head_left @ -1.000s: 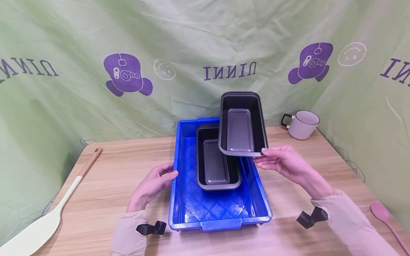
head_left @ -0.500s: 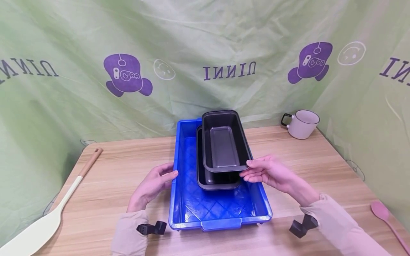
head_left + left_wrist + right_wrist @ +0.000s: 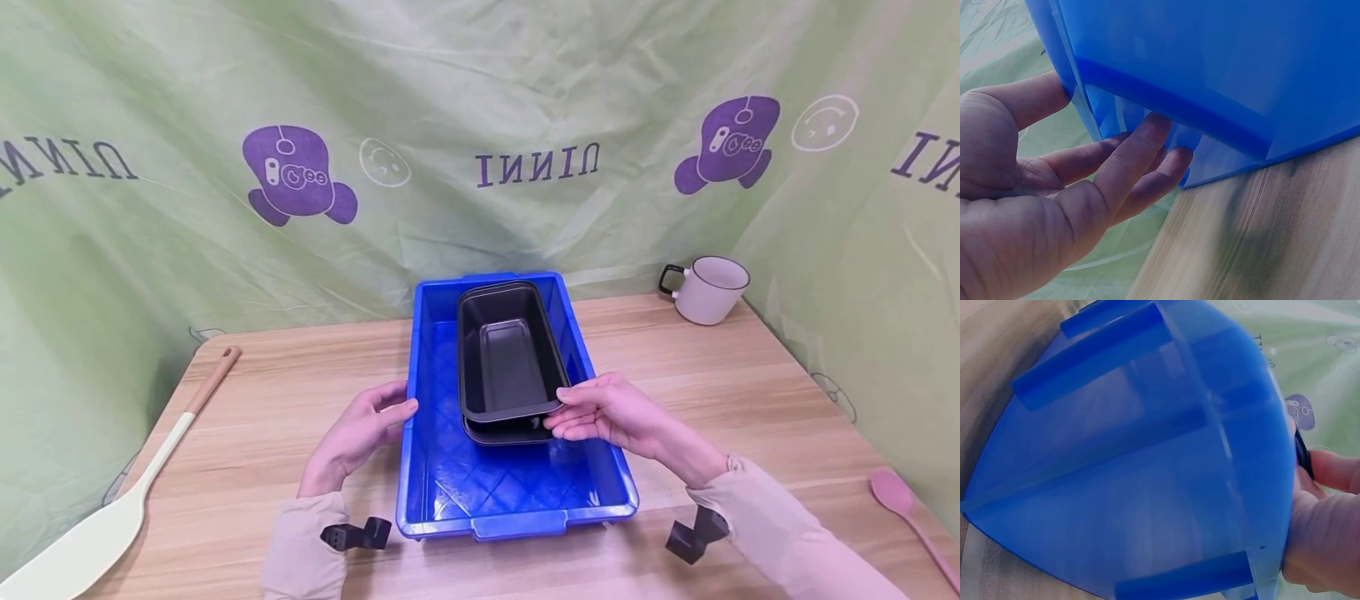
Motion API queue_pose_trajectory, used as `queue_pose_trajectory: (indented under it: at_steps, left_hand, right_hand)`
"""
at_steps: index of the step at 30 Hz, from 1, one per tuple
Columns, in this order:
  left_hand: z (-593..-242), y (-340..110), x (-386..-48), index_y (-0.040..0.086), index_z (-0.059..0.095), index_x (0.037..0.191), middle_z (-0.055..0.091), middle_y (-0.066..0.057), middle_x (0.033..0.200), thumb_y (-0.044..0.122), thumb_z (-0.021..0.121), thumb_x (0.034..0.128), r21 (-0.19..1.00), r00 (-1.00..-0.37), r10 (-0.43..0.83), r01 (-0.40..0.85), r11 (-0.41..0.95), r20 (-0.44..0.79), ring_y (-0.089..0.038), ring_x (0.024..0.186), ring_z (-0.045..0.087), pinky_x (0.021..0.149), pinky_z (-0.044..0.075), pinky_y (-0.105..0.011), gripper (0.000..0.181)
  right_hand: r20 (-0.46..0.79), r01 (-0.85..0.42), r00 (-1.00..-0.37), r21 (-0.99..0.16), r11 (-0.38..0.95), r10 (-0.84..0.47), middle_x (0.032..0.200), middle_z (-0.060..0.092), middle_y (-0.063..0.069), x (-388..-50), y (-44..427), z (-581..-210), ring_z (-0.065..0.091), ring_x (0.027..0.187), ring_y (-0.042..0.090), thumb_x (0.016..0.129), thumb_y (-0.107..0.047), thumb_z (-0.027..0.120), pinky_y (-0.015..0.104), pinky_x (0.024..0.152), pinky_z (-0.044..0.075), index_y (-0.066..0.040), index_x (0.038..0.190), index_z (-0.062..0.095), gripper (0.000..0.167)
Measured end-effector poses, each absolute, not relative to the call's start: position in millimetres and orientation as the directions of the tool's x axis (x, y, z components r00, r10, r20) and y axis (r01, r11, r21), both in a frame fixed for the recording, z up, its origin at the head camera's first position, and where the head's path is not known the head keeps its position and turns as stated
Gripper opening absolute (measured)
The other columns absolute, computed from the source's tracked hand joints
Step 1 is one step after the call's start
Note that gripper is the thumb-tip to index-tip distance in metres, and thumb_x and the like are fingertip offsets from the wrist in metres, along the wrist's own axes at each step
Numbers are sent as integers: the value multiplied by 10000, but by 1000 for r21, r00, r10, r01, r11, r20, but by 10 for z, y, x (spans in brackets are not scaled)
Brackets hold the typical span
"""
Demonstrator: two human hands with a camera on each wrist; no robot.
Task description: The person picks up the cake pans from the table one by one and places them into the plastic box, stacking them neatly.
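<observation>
A dark loaf pan [image 3: 508,358] hangs just above a second dark loaf pan [image 3: 502,435], almost lined up with it, and hides most of it. The lower pan lies inside a blue plastic bin [image 3: 519,526]. With thumb on top and fingers below, my right hand [image 3: 615,417] pinches the upper pan's near right corner. My left hand [image 3: 360,433] holds the bin's left rim. In the left wrist view, its thumb [image 3: 1041,97] is against the rim and the fingers reach under the ledge. The bin's wall hides most of the pans in the right wrist view.
A white mug [image 3: 712,290] with a black handle stands at the back right. On the left lies a long spatula-like utensil [image 3: 123,508] with a wooden handle end. A pink spoon [image 3: 892,493] rests at the right edge. Green printed cloth [image 3: 450,100] hangs behind the table.
The upper loaf pan has come down and to the left, carried by my right hand, from above the bin's right rim to over the other pan. My left hand has stayed put.
</observation>
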State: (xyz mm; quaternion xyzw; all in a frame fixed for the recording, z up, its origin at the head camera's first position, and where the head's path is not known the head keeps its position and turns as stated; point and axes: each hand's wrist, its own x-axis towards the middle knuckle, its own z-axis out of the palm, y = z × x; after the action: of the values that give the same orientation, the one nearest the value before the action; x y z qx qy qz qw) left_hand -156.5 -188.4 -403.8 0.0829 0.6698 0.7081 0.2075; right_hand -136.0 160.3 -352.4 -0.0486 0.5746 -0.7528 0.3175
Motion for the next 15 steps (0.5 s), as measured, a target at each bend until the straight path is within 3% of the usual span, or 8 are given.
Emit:
queue_pose_trajectory:
  at_steps: [6, 10, 15]
  left_hand:
    - [-4028, -1882, -1570, -139, 295, 1416, 386, -348, 1370, 68, 543, 956, 984, -905, 392, -180, 3, -167, -298, 1113, 577, 918, 528, -371, 562]
    - [-4033, -1886, -1570, -132, 299, 1418, 395, -338, 1371, 72, 544, 958, 983, -905, 389, -180, 16, -172, -295, 1122, 570, 920, 526, -353, 560]
    - [-4040, -1881, -1572, -138, 292, 1418, 393, -337, 1367, 70, 541, 959, 983, -903, 394, -182, 7, -170, -282, 1109, 578, 916, 528, -355, 562]
  right_hand:
    - [-338, 429, -772, -902, -48, -539, 844, 720, 149, -1381, 1583, -3520, 709, 733, 176, 971, -78, 528, 265, 706, 588, 57, 963, 687, 209]
    - [-363, 409, -753, -911, 41, -549, 834, 715, 155, -1386, 1589, -3520, 703, 712, 164, 980, -109, 532, 280, 700, 592, 158, 1009, 626, 285]
    - [-389, 330, -744, -921, 207, -543, 792, 699, 163, -1374, 1586, -3489, 689, 655, 157, 984, -111, 530, 297, 660, 596, 182, 956, 602, 302]
